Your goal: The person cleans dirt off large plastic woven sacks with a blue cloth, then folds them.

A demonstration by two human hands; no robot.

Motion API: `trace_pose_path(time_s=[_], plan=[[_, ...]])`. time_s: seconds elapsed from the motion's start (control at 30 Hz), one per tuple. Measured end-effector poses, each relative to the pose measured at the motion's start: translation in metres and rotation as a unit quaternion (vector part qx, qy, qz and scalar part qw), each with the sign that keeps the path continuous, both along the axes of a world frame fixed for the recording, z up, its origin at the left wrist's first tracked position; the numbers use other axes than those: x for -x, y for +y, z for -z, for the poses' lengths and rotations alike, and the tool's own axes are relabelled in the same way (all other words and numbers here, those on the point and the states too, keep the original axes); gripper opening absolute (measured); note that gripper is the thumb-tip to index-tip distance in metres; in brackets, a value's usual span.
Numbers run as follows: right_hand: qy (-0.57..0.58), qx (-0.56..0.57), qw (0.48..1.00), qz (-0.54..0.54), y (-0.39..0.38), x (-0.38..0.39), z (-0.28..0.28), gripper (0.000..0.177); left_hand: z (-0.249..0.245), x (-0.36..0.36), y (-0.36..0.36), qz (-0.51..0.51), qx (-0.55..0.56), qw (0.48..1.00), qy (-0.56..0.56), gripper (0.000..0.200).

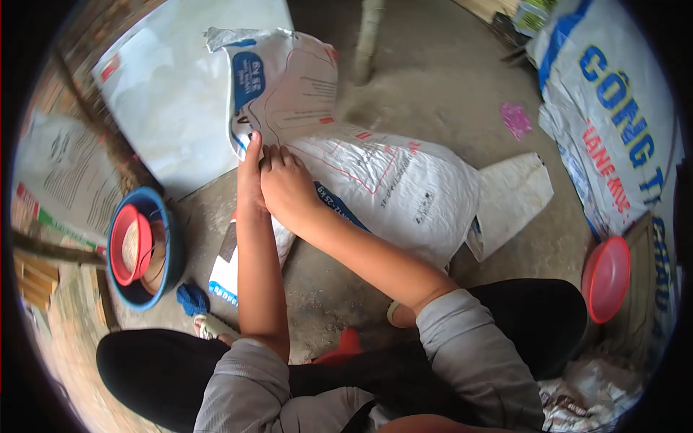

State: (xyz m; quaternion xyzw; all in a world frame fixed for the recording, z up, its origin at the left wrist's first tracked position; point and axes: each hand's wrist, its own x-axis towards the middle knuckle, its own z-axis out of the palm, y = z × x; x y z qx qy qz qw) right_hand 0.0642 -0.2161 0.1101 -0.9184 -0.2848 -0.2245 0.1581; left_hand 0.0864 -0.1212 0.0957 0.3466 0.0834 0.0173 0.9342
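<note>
A white woven sack with red and blue print lies on the floor in front of me, bulging on its near side. Its gathered neck is pinched in my hands, and the printed open end flares out beyond them. My right hand has its fingers curled over the neck. Close against it, my left hand grips the same place, one digit pointing up along the plastic; its other fingers are hidden.
At left, a blue basin holds a red bowl. A white board lies behind the sack. Large printed sacks stand at right, near a red basin. A pink plastic scrap and a pole are farther back.
</note>
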Motion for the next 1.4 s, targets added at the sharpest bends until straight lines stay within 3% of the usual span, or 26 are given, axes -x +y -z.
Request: trace_pose_path(time_s=[0.03, 0.07, 0.13, 0.2, 0.27, 0.33, 0.37, 0.4, 0.43, 0.47, 0.5, 0.53, 0.6, 0.67, 0.73, 0.77, 0.8, 0.83, 0.9, 1.0, 1.03, 1.07, 1.13, 1.2, 1.3, 1.4], plan=[[-0.025, -0.020, 0.999, -0.040, 0.012, 0.008, 0.003, 0.046, -0.019, 0.015, 0.011, -0.054, -0.073, 0.995, -0.038, 0.048], [-0.023, -0.024, 0.997, -0.064, 0.021, 0.016, 0.003, 0.046, -0.030, 0.023, 0.026, -0.107, -0.148, 0.980, -0.072, 0.044], [-0.046, -0.054, 0.990, -0.121, 0.032, 0.029, 0.003, 0.052, -0.026, 0.026, 0.066, -0.166, -0.087, 0.981, -0.047, 0.036], [0.008, -0.054, 0.985, -0.166, 0.036, 0.037, 0.027, 0.068, 0.010, 0.021, 0.108, -0.218, -0.039, 0.975, 0.020, 0.024], [0.040, -0.058, 0.985, -0.160, 0.036, 0.039, 0.058, 0.070, 0.051, 0.024, 0.121, -0.278, -0.051, 0.959, 0.032, 0.026], [0.044, -0.024, 0.991, -0.124, 0.029, 0.025, 0.104, 0.072, 0.064, 0.041, 0.104, -0.278, -0.063, 0.957, 0.061, 0.031], [0.057, -0.020, 0.991, -0.123, 0.019, 0.014, 0.117, 0.071, 0.073, 0.048, 0.105, -0.226, -0.098, 0.965, 0.086, 0.035], [0.070, -0.014, 0.990, -0.121, 0.004, 0.000, 0.127, 0.070, 0.072, 0.061, 0.108, -0.115, -0.188, 0.966, 0.135, 0.054], [0.049, 0.053, 0.991, -0.114, -0.015, -0.019, 0.133, 0.064, 0.075, 0.068, 0.114, -0.018, -0.356, 0.925, 0.134, 0.069], [0.028, 0.121, 0.987, -0.104, -0.036, -0.036, 0.135, 0.059, 0.079, 0.077, 0.123, 0.083, -0.509, 0.847, 0.129, 0.085], [0.113, 0.180, 0.975, -0.060, -0.053, -0.051, 0.123, 0.051, 0.080, 0.077, 0.139, 0.226, -0.677, 0.679, 0.171, 0.106], [0.192, 0.236, 0.953, -0.012, -0.069, -0.067, 0.101, 0.043, 0.106, 0.082, 0.158, 0.238, -0.687, 0.682, 0.075, 0.114], [0.216, 0.207, 0.953, 0.049, -0.101, -0.090, 0.069, 0.039, 0.147, 0.080, 0.176, 0.096, -0.775, 0.585, 0.220, 0.124], [0.191, 0.321, 0.928, -0.011, -0.124, -0.122, 0.034, 0.033, 0.170, 0.078, 0.175, 0.091, -0.773, 0.586, 0.225, 0.129], [0.186, 0.312, 0.930, 0.045, -0.124, -0.140, -0.006, 0.028, 0.188, 0.083, 0.172, 0.086, -0.774, 0.584, 0.231, 0.135], [0.186, 0.311, 0.931, 0.047, -0.118, -0.138, -0.025, 0.028, 0.194, 0.088, 0.164, 0.122, -0.714, 0.638, 0.261, 0.137], [0.148, 0.233, 0.959, 0.058, -0.109, -0.132, -0.040, 0.025, 0.196, 0.092, 0.158, 0.159, -0.649, 0.686, 0.288, 0.140], [0.109, 0.154, 0.980, 0.071, -0.101, -0.128, -0.047, 0.022, 0.195, 0.092, 0.155, 0.206, -0.633, 0.689, 0.286, 0.138], [0.099, 0.110, 0.987, 0.064, -0.085, -0.131, -0.016, 0.024, 0.191, 0.091, 0.143, 0.251, -0.612, 0.695, 0.282, 0.136], [0.153, 0.049, 0.987, 0.011, -0.043, -0.093, 0.043, 0.029, 0.177, 0.090, 0.116, 0.292, -0.484, 0.773, 0.288, 0.092], [0.160, 0.046, 0.985, -0.037, -0.033, -0.082, 0.080, 0.036, 0.179, 0.089, 0.105, 0.238, -0.475, 0.795, 0.291, 0.066], [0.211, 0.107, 0.969, -0.074, -0.022, -0.058, 0.092, 0.046, 0.185, 0.092, 0.097, 0.238, -0.475, 0.795, 0.292, 0.066], [0.294, 0.203, 0.925, -0.129, -0.006, -0.018, 0.121, 0.060, 0.197, 0.095, 0.089, 0.162, -0.313, 0.899, 0.262, 0.057], [0.264, 0.213, 0.929, -0.147, 0.001, 0.005, 0.142, 0.061, 0.185, 0.098, 0.088, 0.121, -0.344, 0.895, 0.257, 0.051], [0.265, 0.135, 0.955, -0.023, 0.006, 0.012, 0.135, 0.059, 0.174, 0.086, 0.120, 0.108, -0.431, 0.848, 0.290, 0.047], [0.237, 0.082, 0.965, 0.072, -0.006, -0.017, 0.124, 0.060, 0.101, 0.087, 0.163, 0.106, -0.620, 0.725, 0.279, 0.047]])
